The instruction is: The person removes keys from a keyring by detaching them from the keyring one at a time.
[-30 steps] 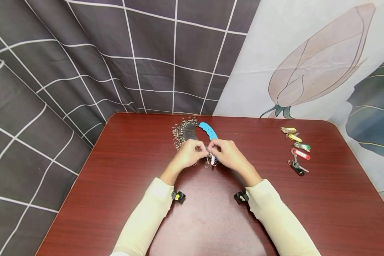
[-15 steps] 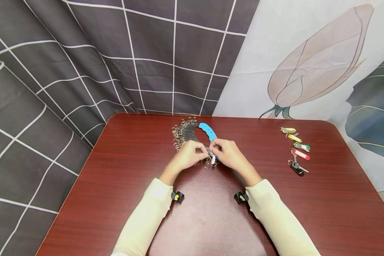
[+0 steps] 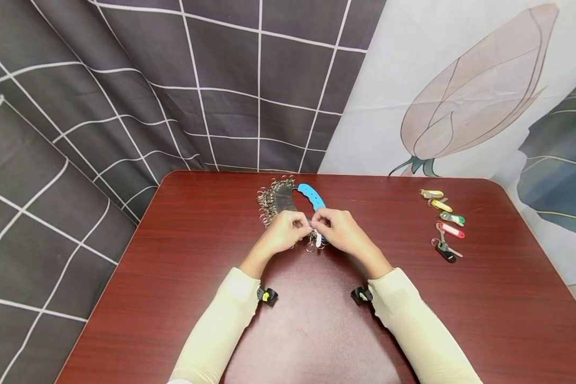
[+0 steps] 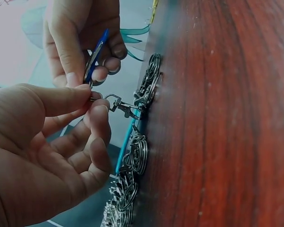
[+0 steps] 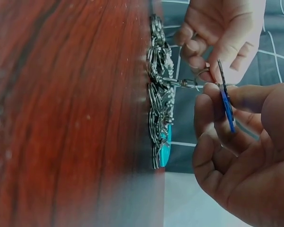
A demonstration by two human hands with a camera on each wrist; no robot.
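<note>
My left hand [image 3: 288, 229] pinches a small metal key ring [image 4: 93, 98] between thumb and fingertips. The ring hangs from a swivel clasp [image 4: 125, 108], which leads down to the ring-edged holder on the table. Close beside it, my right hand [image 3: 336, 229] pinches a blue key tag [image 5: 228, 111] with a key [image 5: 220, 71] lying along it. Seen from the head, the tag's white face [image 3: 319, 240] shows below the fingertips. The holder has a dark curved body [image 3: 284, 197], a light-blue handle [image 3: 312, 196] and many metal rings [image 3: 267, 205]; both hands cover its near part.
On the right side of the brown table [image 3: 197, 256] lie several tagged keys in a column: yellow tags [image 3: 432, 194], a green tag [image 3: 453, 218], a red tag [image 3: 451, 230] and a black tag [image 3: 445, 253]. A grid-patterned curtain [image 3: 230, 112] hangs behind the table.
My right fingertips shifted slightly right, away from the left ones, then came back toward them with the tag. The left hand has barely moved.
</note>
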